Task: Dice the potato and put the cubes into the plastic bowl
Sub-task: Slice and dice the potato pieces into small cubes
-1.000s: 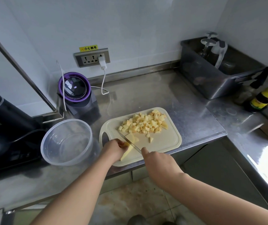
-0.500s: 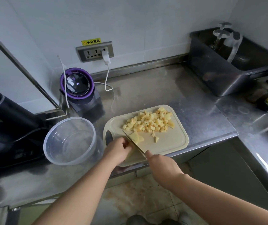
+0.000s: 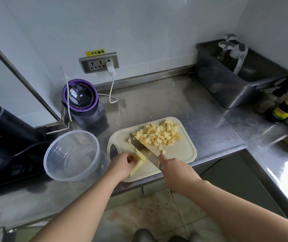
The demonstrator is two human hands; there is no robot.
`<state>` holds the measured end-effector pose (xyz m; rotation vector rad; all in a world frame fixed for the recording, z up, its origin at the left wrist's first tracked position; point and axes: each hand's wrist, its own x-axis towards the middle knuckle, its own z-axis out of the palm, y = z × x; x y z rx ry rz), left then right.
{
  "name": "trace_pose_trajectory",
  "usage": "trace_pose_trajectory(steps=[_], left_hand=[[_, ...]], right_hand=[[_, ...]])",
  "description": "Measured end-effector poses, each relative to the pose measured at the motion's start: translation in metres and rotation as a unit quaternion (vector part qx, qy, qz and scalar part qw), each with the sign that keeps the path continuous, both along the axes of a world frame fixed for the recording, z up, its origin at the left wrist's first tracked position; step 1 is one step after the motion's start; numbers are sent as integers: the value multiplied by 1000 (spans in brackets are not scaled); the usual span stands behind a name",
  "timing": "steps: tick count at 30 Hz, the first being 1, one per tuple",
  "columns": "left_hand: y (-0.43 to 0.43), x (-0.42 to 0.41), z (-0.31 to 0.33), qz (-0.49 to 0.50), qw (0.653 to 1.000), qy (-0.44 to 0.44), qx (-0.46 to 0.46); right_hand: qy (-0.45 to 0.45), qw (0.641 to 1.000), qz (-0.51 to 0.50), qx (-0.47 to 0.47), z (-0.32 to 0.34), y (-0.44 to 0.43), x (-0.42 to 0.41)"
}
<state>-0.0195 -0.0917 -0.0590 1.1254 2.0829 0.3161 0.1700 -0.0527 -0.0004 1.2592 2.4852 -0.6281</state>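
A cream cutting board lies on the steel counter. Several yellow potato cubes are heaped on its far half. My left hand pins long potato strips at the board's near left corner, fingers curled over them. My right hand grips the handle of a cleaver; the blade slants across the board, its edge down on the strips right beside my left fingers. An empty clear plastic bowl stands left of the board, close to my left wrist.
A purple-rimmed appliance sits behind the bowl, its white cable running to the wall socket. A dark machine fills the left side. A grey tub and a dark bottle stand at the right.
The cleaver blade has tipped so its flat side shows, cutting down into the strips. My left hand stays on the strips and the camera view has shifted slightly.
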Motion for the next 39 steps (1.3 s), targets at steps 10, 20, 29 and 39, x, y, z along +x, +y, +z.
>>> trace_pose_trajectory(steps=[10, 20, 29, 39], left_hand=[[0, 2, 1, 2, 1000, 16, 3], [1, 5, 3, -6, 999, 48, -7], [1, 3, -4, 1, 998, 59, -10], [0, 1, -2, 17, 1000, 18, 13]], right_hand=[[-11, 1000, 12, 18, 8, -14, 1], [-9, 1000, 22, 13, 10, -21, -2], [-13, 999, 49, -4, 7, -26, -11], [-25, 998, 0, -49, -22, -14, -18]])
